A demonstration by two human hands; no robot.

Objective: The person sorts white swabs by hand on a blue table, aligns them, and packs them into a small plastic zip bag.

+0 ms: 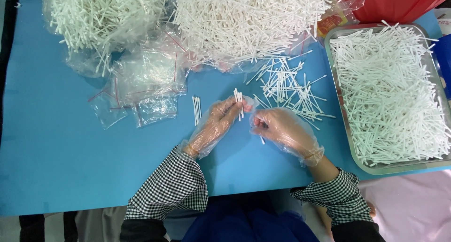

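fingers [233, 108] of the left hand [213, 125], sheathed in a thin crinkled clear glove, pinch a small bundle of white swab sticks [239, 102] upright at frame centre.

just right of it, the right hand [284, 129], gloved the same way, curls its fingers loosely inward; one short stick seems to poke out below them, but whether they grip it cannot be told. both sleeves are black-and-white check. a neat little row of sticks [197, 109] lies on the smooth blue table [56, 148] left of the hands, beside flat clear zip bags with red seal lines [145, 82]. loose sticks [289, 89] scatter above the right hand. fluffy heaps fill a crumpled plastic bag at upper left [101, 16] and upper centre [249, 19]; a rectangular metal tray [334, 77] at right holds more.
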